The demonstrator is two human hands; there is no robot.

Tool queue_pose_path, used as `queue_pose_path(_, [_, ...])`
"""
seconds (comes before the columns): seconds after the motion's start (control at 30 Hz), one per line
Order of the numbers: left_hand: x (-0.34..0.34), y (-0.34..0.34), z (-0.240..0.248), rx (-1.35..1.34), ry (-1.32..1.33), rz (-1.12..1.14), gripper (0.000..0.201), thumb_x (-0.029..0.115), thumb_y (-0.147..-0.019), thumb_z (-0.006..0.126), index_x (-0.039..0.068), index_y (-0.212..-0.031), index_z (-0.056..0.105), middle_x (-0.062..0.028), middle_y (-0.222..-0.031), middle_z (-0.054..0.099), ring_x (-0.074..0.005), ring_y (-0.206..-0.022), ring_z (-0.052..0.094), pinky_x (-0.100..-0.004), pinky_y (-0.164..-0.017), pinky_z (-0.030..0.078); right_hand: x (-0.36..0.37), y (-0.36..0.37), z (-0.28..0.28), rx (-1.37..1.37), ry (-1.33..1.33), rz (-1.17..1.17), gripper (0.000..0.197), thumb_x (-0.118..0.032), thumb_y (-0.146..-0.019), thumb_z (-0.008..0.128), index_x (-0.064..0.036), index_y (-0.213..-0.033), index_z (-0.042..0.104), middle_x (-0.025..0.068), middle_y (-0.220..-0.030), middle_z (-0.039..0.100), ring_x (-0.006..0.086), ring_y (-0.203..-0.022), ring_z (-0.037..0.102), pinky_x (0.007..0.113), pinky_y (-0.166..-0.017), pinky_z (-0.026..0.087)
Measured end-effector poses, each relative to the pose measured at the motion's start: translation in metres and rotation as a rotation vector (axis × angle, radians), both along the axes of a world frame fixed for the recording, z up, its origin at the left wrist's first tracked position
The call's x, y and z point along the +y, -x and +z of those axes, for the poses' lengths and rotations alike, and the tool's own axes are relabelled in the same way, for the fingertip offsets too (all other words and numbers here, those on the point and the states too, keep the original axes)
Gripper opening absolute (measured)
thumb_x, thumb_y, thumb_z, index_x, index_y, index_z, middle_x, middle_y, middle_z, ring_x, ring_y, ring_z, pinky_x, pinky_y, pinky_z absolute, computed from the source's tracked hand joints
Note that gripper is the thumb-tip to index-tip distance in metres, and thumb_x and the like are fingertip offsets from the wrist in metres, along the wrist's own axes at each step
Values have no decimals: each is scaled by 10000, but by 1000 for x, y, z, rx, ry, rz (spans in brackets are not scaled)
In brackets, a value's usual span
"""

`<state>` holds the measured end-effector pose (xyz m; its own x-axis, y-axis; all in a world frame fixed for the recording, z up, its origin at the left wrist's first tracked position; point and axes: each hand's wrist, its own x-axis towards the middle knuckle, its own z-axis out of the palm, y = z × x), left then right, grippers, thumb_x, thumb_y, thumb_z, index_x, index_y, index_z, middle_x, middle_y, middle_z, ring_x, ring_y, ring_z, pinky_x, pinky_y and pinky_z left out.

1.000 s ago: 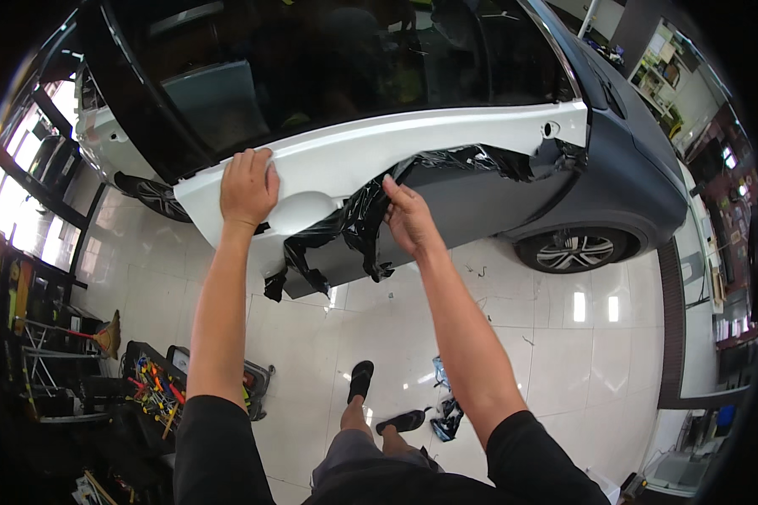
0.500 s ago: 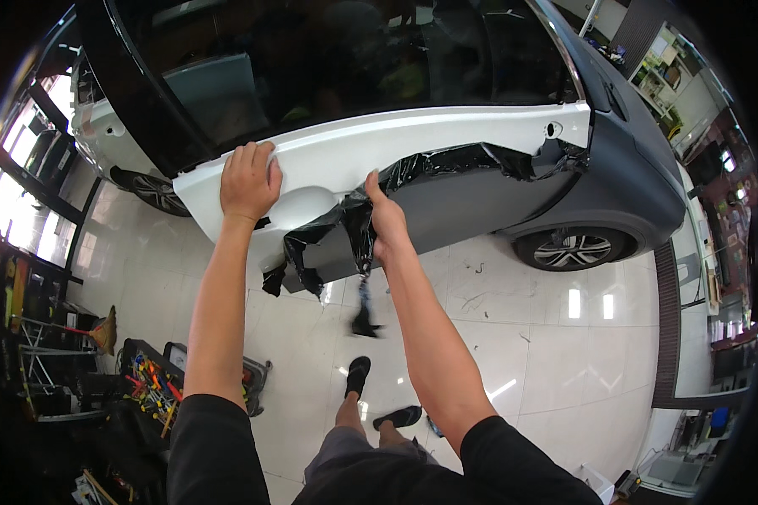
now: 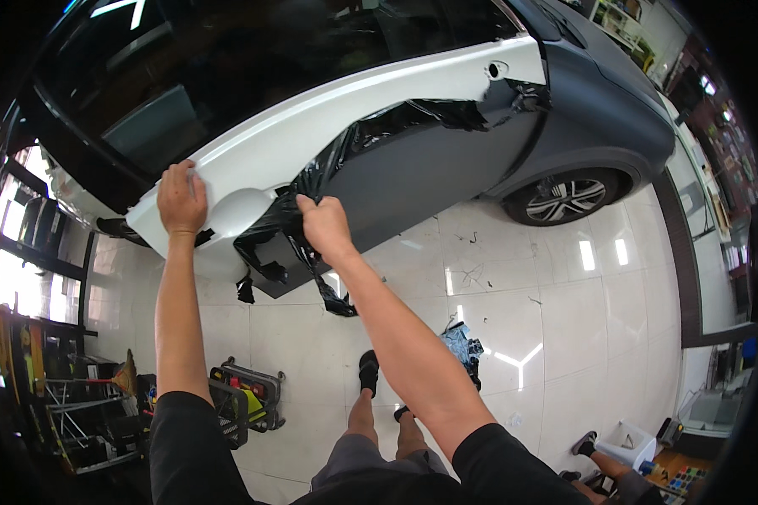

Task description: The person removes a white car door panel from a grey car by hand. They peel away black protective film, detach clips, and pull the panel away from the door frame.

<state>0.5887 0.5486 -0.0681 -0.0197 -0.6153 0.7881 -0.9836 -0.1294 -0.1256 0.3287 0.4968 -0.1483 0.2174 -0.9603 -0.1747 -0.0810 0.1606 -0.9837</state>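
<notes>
A car door shows bare white paint (image 3: 286,126) along its upper part and a matte dark grey film (image 3: 413,177) over its lower part. Between them a ragged, crumpled edge of glossy black film (image 3: 345,151) has come loose. My right hand (image 3: 324,225) is closed on the loose film just below the door handle recess (image 3: 240,212), and torn strips (image 3: 333,295) hang beneath it. Flat on the white paint, at the door's left end, rests my left hand (image 3: 182,199), its fingers extended and holding nothing.
A spoked front wheel (image 3: 568,198) stands at the right. Blue and black scraps (image 3: 461,345) lie on the glossy tiled floor (image 3: 413,303). Lower left are a wheeled cart (image 3: 253,396) and a broom (image 3: 125,374). Another person's leg (image 3: 611,465) shows at lower right, beside a white bin (image 3: 630,442).
My view has shifted. My right hand's fingers, with the thumb raised earlier, have closed in on the film. The dangling strip swings less. Another person's leg has come into view.
</notes>
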Motion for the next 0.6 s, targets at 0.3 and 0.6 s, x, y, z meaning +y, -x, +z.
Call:
queue_pose_path(0.3, [-4, 3, -1, 4, -4, -19, 217, 118, -930, 582, 62, -1137, 614, -140, -1022, 633, -353, -971, 615, -460, -855, 489, 23, 19, -8, -112, -13, -109, 512, -369, -934, 684, 133, -845, 645, 331, -818, 680, 464, -816, 697, 484, -764, 515])
queue_pose_path(0.6, [5, -13, -12, 18, -52, 105, 254, 114, -919, 591, 45, -1162, 624, -155, -1010, 629, -367, -957, 613, -467, -851, 487, 18, 32, -10, 96, 45, 34, 495, -404, -954, 658, 90, -968, 688, 361, -1009, 679, 533, -1004, 650, 540, -900, 515])
